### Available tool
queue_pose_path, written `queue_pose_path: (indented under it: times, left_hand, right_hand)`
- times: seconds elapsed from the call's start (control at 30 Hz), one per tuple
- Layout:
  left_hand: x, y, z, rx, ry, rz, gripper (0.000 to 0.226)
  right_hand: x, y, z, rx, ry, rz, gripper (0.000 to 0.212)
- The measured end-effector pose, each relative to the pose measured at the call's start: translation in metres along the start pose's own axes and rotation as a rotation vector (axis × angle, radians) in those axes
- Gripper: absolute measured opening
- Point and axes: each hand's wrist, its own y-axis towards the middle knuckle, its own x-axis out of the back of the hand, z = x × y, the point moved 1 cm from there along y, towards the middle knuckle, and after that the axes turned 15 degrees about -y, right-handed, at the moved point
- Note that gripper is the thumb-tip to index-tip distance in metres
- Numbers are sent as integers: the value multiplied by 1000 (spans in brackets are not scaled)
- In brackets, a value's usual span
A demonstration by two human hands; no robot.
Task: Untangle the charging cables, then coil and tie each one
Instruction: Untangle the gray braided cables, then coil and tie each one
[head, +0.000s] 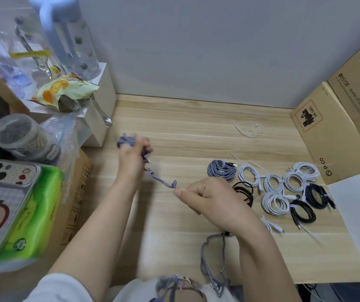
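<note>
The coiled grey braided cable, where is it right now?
In the head view, the coiled grey braided cable lies on the table, right of centre, just left of the white coils.

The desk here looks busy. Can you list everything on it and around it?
Braided cable: one, grey-blue, stretched between both hands, its tail trailing off the desk's near edge.
Coiled cables: about nine, to the right; one grey braided coil, white coils, black coils.
Loose ties: clear, far side of the desk.
Cardboard box: one, brown, right.
Water bottle: one, pale blue, far left.
Snack bag: one, yellow, left.
Tissue pack: one, green, left.
Desk: wooden.
Left hand: grip on the coiled part.
Right hand: pinching the cable.
</note>
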Motion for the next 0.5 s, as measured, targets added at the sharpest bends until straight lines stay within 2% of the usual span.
queue_pose_path:
  times: [0.03,0.07,0.17,0.3,0.37,0.5]
  left_hand:
    - [-5,-9,3,28,220,141,6]
    - [-9,-16,4,72,374,282,15]
    - [-20,-38,-6,247,565,586,21]
    - [-27,-52,-30,415,532,759,47]
    - [-32,-55,-39,437,496,808,50]
    - [-43,-63,-53,396,483,837,14]
  right_hand:
    - [2,-1,-1,-7,46,-20,57]
    - [5,0,-2,-18,99,-42,57]
    - [15,-2,-11,-122,266,-161,56]
    - [18,-2,-21,-225,422,-326,55]
    - [17,0,-24,-240,453,-380,53]
    - [18,3,-29,-260,513,-471,35]
